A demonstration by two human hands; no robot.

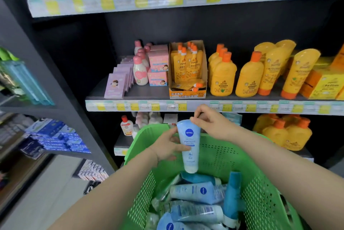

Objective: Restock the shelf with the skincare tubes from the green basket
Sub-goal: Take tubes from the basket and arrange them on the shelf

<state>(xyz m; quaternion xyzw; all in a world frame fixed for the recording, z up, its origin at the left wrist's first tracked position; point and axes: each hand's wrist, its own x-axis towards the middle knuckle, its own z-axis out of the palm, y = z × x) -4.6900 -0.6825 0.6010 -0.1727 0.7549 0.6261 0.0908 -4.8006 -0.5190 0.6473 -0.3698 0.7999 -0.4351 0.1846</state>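
Note:
A light-blue skincare tube hangs upright above the green basket, cap end down. My right hand pinches its top crimped edge. My left hand wraps the tube's middle from the left, thumb across its front. Several more blue tubes lie piled in the bottom of the basket. The shelf runs just above my hands; its left part, beside the purple boxes, is bare.
On the shelf stand purple boxes, pink bottles and boxes, an orange pouch carton and orange bottles. A lower shelf holds more orange bottles. A side rack at left carries blue boxes.

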